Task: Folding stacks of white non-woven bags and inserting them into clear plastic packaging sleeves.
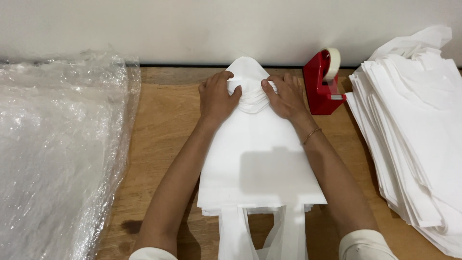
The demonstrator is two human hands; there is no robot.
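A stack of white fabric bags (260, 163) lies on the wooden table (163, 120) in front of me, its handles hanging over the near edge. My left hand (217, 95) and my right hand (285, 96) press on the far end of the stack, where the cloth is bunched and folded inward into a point near the wall. Both hands pinch the gathered folds between thumb and fingers. A thin bangle sits on my right wrist.
A red tape dispenser (323, 83) with a roll of tape stands just right of my right hand. A tall pile of white bags (414, 125) fills the right side. Crinkled clear plastic wrap (57, 149) covers the left side. A pale wall runs along the back.
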